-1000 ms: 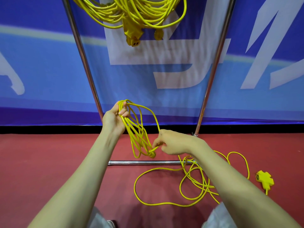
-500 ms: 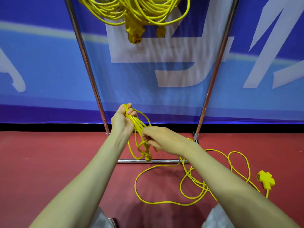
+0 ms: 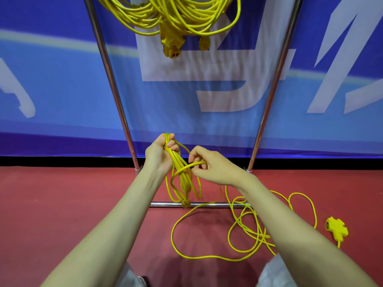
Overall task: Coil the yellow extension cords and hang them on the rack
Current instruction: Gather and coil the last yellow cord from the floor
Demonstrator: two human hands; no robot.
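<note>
The left hand is closed in a fist round the top of a hanging bundle of thin yellow extension-cord loops, in front of the chrome tubular metal rack; the right hand, fingers curled, pinches one strand that crosses the bundle; the rest of this cord lies in loose curls on the red floor, ending in a yellow multi-outlet socket block off to the right; other coiled yellow cords hang from the top of the rack, before a blue and white banner.

Blue banner behind red floor.
</note>
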